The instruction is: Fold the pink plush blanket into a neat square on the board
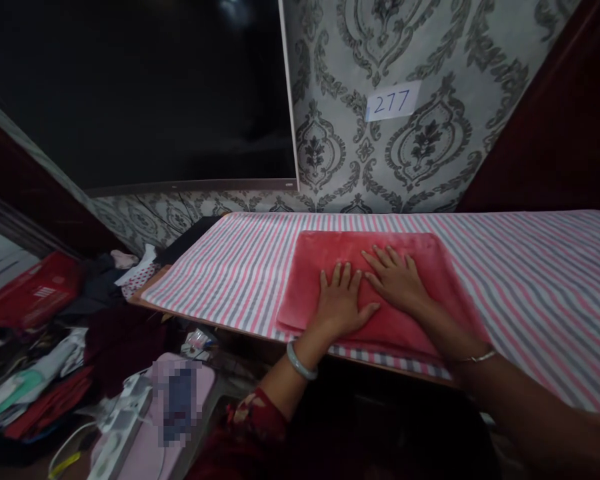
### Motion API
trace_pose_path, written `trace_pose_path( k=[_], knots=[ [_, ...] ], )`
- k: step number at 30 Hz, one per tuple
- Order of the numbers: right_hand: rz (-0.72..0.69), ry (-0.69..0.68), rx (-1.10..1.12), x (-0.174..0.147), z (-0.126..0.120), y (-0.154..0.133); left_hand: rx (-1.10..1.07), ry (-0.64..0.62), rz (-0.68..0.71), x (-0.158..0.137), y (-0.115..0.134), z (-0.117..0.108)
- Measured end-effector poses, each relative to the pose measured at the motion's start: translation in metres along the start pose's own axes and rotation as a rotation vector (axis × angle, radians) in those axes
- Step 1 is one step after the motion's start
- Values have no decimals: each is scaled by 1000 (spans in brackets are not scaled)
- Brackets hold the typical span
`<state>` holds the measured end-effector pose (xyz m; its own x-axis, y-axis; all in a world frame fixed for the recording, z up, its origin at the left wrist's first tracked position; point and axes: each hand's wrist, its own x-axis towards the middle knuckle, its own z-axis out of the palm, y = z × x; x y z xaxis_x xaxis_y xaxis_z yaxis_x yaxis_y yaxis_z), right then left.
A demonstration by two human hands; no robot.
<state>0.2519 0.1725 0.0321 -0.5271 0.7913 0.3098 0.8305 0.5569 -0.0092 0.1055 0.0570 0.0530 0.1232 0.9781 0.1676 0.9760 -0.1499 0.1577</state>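
A folded red plush cloth point(325, 250), roughly rectangular, lies flat on a striped tablecloth point(245, 267). Both hands rest on top of it, palms down. My left hand point(341, 303) presses near the middle with fingers spread and thumb pointing right; a pale green bangle circles that wrist. Just to its right and a little farther back, my right hand point(399, 279) lies flat with fingers apart, a thin silver bracelet on the forearm. Neither hand grips anything. The cloth's underside and inner folds are hidden.
Behind the table stands a patterned wall with a paper label point(393, 101) reading 277 and a large dark television point(180, 93). To the left are piled clothes point(45, 387), a red bag point(35, 293) and a white power strip point(120, 427). The table's front edge runs below my wrists.
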Motion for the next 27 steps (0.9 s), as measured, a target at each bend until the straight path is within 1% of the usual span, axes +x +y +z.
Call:
trace_pose_path(
  k=[3, 9, 14, 17, 19, 21, 25, 27],
  knots=[
    [19, 25, -2, -5, 5, -3, 6, 6, 6, 1, -3, 6],
    [21, 46, 15, -4, 8, -1, 5, -1, 5, 3, -5, 3],
    [10, 26, 22, -2, 12, 3, 5, -2, 0, 3, -5, 4],
    [-24, -14, 26, -5, 9, 11, 14, 9, 2, 3, -4, 4],
    [-35, -60, 22, -13, 2, 19, 8, 16, 3, 2, -4, 5],
    [-17, -120, -1, -27, -8, 28, -1, 23, 2, 1, -3, 5],
    [67, -182, -44, -63, -31, 41, -10, 62, 8, 0, -2, 5],
    [129, -192, -40, -79, -37, 46, -17, 68, 19, -1, 0, 3]
  ],
)
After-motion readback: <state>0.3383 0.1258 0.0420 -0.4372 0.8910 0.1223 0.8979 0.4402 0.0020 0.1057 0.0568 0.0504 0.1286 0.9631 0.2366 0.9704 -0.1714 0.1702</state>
